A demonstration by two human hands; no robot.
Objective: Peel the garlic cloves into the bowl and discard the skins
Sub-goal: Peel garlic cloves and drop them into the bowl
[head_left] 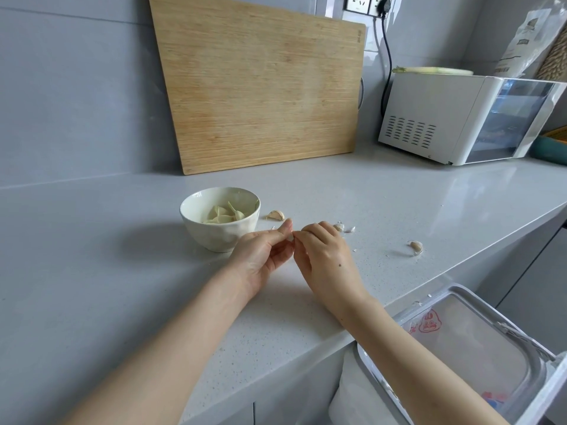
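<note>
Leaning on the wall behind the bowl (214,237), the wooden cutting board (260,87) is the biggest thing we see; a white appliance (429,118) stands far right of the bowl, further back; a bag-lined bin (368,366) sits lower, right of the bowl and nearer us; our left hand (264,256) and right hand (325,259) meet just right of the bowl, both sets of fingertips pinching one small garlic clove (291,238); peeled cloves (222,214) lie inside the bowl; an unpeeled clove (275,215) lies just right of it, another clove (416,246) well to its right; skin scraps (345,228) lie between those two.
</note>
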